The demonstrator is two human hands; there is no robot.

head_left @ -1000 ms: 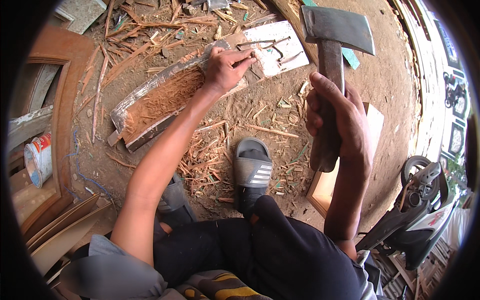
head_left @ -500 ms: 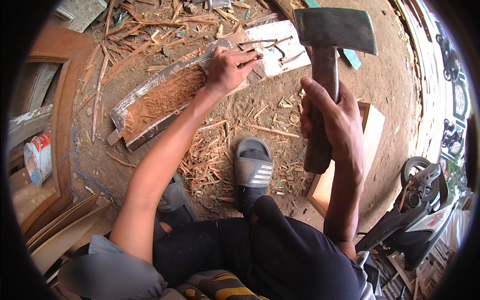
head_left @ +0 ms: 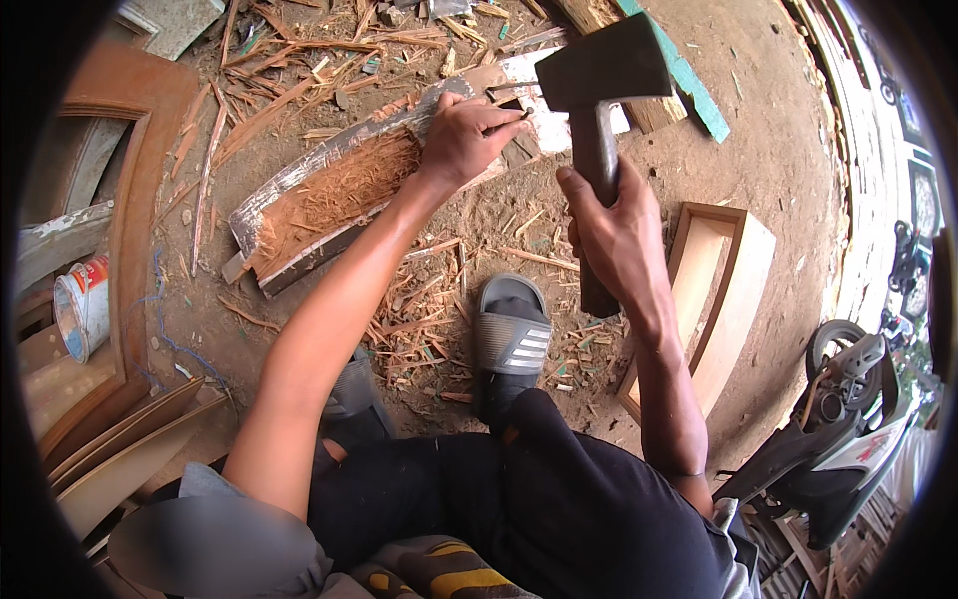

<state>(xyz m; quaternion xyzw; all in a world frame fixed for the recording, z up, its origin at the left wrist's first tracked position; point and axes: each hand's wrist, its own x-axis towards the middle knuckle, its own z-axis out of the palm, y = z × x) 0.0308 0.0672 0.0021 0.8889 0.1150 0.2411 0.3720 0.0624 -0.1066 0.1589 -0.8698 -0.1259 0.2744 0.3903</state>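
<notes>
A hatchet (head_left: 604, 68) with a broad dark metal head is raised in front of me, and my right hand (head_left: 617, 228) is closed around its handle. Beyond and to the left, my left hand (head_left: 466, 138) pinches a nail (head_left: 527, 114) at the far end of a weathered wooden block (head_left: 253, 220). This block has flaking white paint and a long hollow full of reddish wood fibres. Another nail (head_left: 507, 88) lies on its white end; the hatchet head hides part of that end.
Wood splinters (head_left: 409, 334) litter the dirt ground around my sandal (head_left: 512, 334). A pale wooden frame (head_left: 733, 299) lies to the right, near a motorbike (head_left: 843, 419). At left are a brown wooden frame (head_left: 135, 200) and a paint can (head_left: 84, 309). A green-edged plank (head_left: 689, 85) lies beyond the hatchet.
The hatchet and my right hand have moved left, bringing the head over the block's white end and covering most nails there. My left hand stays at the block, still pinching its nail.
</notes>
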